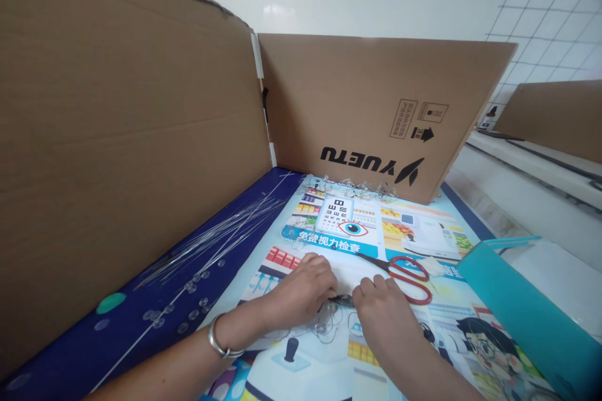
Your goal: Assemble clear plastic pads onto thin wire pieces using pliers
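My left hand (314, 283) is closed, its fingertips pinched at one end of a small dark metal tool (343, 301). At the other end of this tool, the curled fingers of my right hand (383, 310) grip it. The tool's exact kind is hidden by my fingers, as is whatever the left fingertips pinch. Just below the left fingers lies a loose tangle of clear loops and beads (324, 326). Scissors (389, 265) with red handles rest beyond my right hand, their dark blades pointing left.
Tall cardboard panels (367, 100) stand at the left and back. Clear thin strands (216, 229) and several clear beads (190, 287) lie on the dark blue strip at left. Clear looped pieces (362, 190) line the back panel's foot. A teal folder-like object (522, 307) sits at right.
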`<state>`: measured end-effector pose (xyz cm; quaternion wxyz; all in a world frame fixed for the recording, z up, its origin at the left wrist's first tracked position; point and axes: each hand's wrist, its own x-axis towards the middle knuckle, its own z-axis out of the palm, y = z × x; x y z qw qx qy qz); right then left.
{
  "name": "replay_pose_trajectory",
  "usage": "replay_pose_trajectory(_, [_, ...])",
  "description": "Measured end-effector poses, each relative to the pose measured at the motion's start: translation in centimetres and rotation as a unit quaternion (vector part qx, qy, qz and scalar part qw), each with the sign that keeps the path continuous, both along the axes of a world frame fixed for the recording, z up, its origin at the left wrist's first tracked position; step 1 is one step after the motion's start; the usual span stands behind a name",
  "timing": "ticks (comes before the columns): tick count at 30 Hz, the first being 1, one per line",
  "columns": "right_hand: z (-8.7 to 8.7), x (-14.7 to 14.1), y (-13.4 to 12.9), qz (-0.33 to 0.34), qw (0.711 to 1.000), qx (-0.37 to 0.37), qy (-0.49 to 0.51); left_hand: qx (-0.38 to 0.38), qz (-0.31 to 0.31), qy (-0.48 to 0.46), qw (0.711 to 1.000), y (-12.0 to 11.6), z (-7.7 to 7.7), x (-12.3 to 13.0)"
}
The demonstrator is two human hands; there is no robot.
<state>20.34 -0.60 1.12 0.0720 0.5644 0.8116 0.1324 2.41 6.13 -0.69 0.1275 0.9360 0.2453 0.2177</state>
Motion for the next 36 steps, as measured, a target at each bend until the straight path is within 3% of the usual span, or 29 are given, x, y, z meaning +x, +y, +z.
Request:
replay_pose_trajectory(11, [-0.5, 0.7, 0.5, 0.009, 0.999, 0.008, 0.04, 0.004, 0.001, -0.01, 1.0, 0.0, 0.2, -0.1])
replay_pose_trajectory(24, [-1.3, 2.2, 1.5, -0.039, 0.973, 0.061, 0.218, 0.02, 0.102, -0.045, 0.994, 1.0, -0.1, -1.0])
replay_pose_trajectory(28, [-1.4, 1.7, 1.1, 0.063, 0.972, 0.047, 0.22, 0.012, 0.121, -0.036, 0.992, 1.1, -0.1, -1.0])
replay_pose_trajectory(32, [-1.7, 0.9, 0.4, 0.185, 0.968, 0.07, 0.154, 0.004, 0.138, -0.026, 0.99, 1.1, -0.1, -1.0])
replay_pose_trajectory(36, [-1.6, 0.5, 0.1, 0.208, 0.96, 0.12, 0.145, -0.005, 0.138, -0.024, 0.99, 1.1, -0.2, -1.0])
